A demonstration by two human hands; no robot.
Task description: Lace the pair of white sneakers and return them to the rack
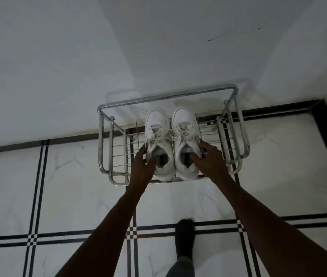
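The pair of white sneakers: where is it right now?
In the head view, the pair of white sneakers sits side by side on the metal rack against the wall, toes toward it, left hand and right hand at their collars.

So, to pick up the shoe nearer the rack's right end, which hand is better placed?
The right hand. It already grips the collar of the right shoe, fingers inside the opening. The left hand holds the left shoe and would have to cross over.
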